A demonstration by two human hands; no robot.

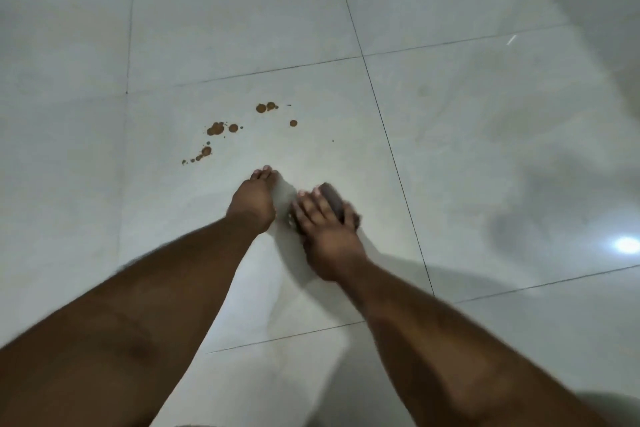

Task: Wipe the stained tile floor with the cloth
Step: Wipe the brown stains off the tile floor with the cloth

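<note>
Several brown stains (pixel 216 128) dot the white tile floor (pixel 242 28), with more stain drops (pixel 266 107) further back. My left hand (pixel 252 199) reaches down just below the stains, its fingertips together and touching the tile. Beside it my right hand (pixel 325 229) presses down on the floor and grips a dark brown wad, apparently the cloth (pixel 334 203), which is blurred by motion. Between the two hands is a pale smeared patch (pixel 285 198); I cannot tell whether it is fabric or wet tile.
Dark grout lines (pixel 381 114) cross the glossy floor. A lamp's reflection (pixel 627 244) glares at the right edge. A wall base runs along the far top left.
</note>
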